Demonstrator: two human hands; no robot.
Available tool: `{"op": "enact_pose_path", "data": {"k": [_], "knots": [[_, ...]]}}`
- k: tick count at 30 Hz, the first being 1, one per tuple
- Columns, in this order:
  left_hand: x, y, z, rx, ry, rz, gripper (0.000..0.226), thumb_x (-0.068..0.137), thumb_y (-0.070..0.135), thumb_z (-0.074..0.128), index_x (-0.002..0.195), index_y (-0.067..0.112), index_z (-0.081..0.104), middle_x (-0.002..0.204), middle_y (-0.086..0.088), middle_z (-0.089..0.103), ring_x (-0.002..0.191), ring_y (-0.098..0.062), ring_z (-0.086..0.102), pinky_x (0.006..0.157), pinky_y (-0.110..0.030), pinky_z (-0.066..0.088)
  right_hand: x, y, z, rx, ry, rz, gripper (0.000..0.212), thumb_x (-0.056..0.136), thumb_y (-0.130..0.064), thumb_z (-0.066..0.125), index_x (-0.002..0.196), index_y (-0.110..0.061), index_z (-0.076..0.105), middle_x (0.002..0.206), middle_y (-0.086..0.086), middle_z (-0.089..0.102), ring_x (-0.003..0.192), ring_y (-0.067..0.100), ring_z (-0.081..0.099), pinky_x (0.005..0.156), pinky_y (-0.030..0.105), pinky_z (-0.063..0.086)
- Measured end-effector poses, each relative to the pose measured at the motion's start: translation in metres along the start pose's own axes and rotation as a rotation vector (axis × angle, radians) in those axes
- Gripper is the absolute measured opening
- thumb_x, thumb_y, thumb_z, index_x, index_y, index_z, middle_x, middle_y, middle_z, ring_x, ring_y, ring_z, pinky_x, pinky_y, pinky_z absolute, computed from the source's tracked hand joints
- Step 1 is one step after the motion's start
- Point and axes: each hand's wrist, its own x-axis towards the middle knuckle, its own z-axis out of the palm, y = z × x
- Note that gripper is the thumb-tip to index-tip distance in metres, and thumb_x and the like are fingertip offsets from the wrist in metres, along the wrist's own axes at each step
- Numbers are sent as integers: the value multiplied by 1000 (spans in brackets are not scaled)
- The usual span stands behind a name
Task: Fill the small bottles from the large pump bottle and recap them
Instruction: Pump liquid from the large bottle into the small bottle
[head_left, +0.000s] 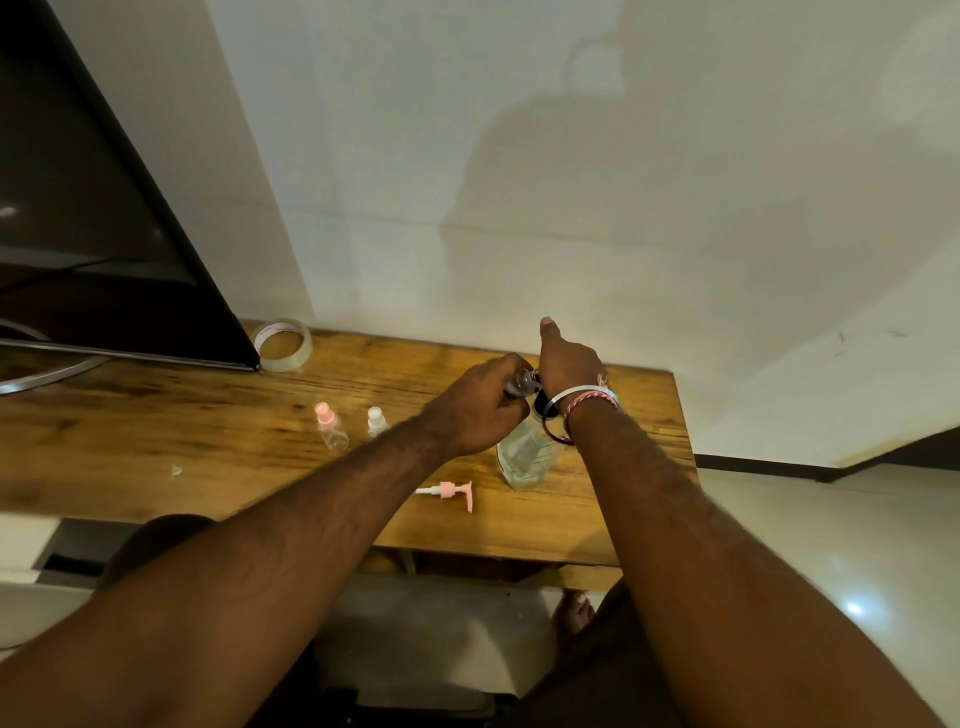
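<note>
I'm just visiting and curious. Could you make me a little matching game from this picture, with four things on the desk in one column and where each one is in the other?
Things:
1. tape roll
2. loose pink pump cap
3. pink-capped small bottle
4. large pump bottle

Places:
A. standing under the right hand
B. lying flat near the desk's front edge
C. by the wall, beside the dark screen
D. upright, just left of the white-capped small bottle

Pairs: 1-C, 2-B, 3-D, 4-A

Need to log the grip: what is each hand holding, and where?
Left hand grips a small bottle around its body, mouth at the pump. Right hand rests atop the large bottle's pump head; its fingers are hidden.
</note>
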Motion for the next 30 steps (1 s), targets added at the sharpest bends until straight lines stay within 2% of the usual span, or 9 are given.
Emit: {"op": "enact_pose_path", "data": {"k": [2, 5, 9, 12, 16, 21, 26, 28, 30], "knots": [[-1, 0, 0, -8, 9, 4, 21, 94, 10, 64, 115, 15, 61, 103, 2, 66, 93, -10, 62, 78, -38, 55, -1, 0, -1, 5, -6, -11, 72, 100, -63, 24, 81, -9, 68, 98, 16, 68, 92, 33, 63, 83, 36, 44], [-2, -1, 1, -38, 12, 0, 23, 95, 10, 63, 118, 16, 61, 107, 3, 67, 96, -9, 63, 80, -36, 56, -1, 1, -1, 2, -35, -49, 69, 103, -58, 20, 112, -10, 68, 107, 19, 67, 101, 35, 63, 93, 39, 47], [-3, -1, 1, -104, 25, -19, 26, 96, 13, 62, 121, 22, 61, 111, 5, 69, 100, -11, 66, 84, -39, 59, 2, -1, -2, 158, -58, 44, 75, 93, -73, 29, 91, -10, 70, 102, 14, 71, 97, 34, 65, 98, 46, 49], [-3, 0, 1, -109, 25, -24, 27, 96, 16, 62, 122, 24, 60, 111, 6, 68, 99, -10, 66, 84, -41, 60, 1, -4, -6, 209, -99, 60, 72, 93, -71, 34, 92, -8, 70, 101, 14, 72, 95, 34, 67, 96, 47, 51], [-5, 2, 1, -109, 19, -25, 26, 97, 16, 62, 122, 23, 60, 110, 5, 68, 97, -11, 66, 80, -38, 59, 0, -5, -7, 171, -112, 37, 67, 95, -69, 33, 84, -12, 66, 102, 14, 70, 94, 32, 65, 97, 47, 50], [-5, 1, 1, -109, 21, -5, 21, 97, 14, 62, 116, 23, 60, 105, 6, 67, 92, -11, 64, 72, -28, 50, 3, -3, -4, 125, -95, 14, 67, 95, -69, 32, 77, -13, 62, 94, 12, 66, 88, 31, 61, 88, 42, 47], [-3, -1, 5, -98, 32, 12, 23, 97, 14, 62, 119, 20, 59, 107, 4, 65, 94, -10, 63, 75, -29, 52, 5, -2, -4, 67, -71, -20, 68, 98, -67, 30, 74, -12, 62, 97, 13, 68, 91, 31, 63, 86, 39, 47], [-3, -2, 6, -92, 34, 18, 23, 96, 13, 62, 118, 20, 59, 107, 3, 64, 94, -11, 62, 76, -30, 53, 5, -2, -2, 13, -60, -56, 68, 100, -65, 26, 70, -13, 60, 98, 16, 68, 93, 32, 63, 90, 40, 48], [-2, -4, 6, -98, 35, 18, 23, 96, 12, 62, 118, 19, 60, 108, 2, 64, 95, -11, 62, 76, -30, 52, 4, -2, -2, -30, -37, -71, 70, 101, -64, 24, 66, -13, 58, 94, 15, 67, 89, 31, 62, 87, 38, 47]]}}
